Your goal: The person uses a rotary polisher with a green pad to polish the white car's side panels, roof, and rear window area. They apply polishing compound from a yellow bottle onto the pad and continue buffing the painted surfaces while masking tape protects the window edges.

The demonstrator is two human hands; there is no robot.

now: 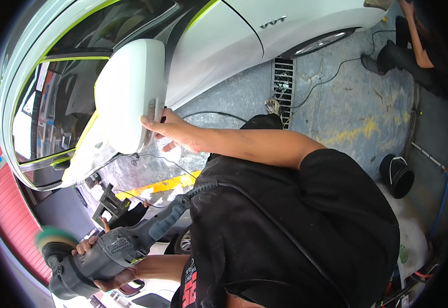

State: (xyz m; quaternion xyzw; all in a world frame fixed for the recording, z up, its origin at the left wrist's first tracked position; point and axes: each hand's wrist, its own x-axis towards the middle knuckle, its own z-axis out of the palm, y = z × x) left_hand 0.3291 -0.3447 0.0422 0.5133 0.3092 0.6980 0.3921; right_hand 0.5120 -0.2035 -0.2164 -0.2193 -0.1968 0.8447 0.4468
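My left hand [116,278] wraps round the grey body of a rotary polisher [118,243], with fingers over its top and the thumb along the side. The polisher's round green pad [54,237] is blurred and stands clear of the car. Its cord runs over my black shirt. Stretched out, my right hand [175,132] touches the edge of the white side mirror [131,92] with spread fingers. Behind the mirror are the white car's side window [72,105] and door panel, with yellow-green tape [75,58] along the window trim.
A floor drain grate [284,77] crosses the grey floor near the front wheel [324,43]. A black cable [332,72] trails there. Another person [409,56] crouches at the upper right. A black bucket [399,177] stands at right, near a blue hose [443,197]. Another white car shows below.
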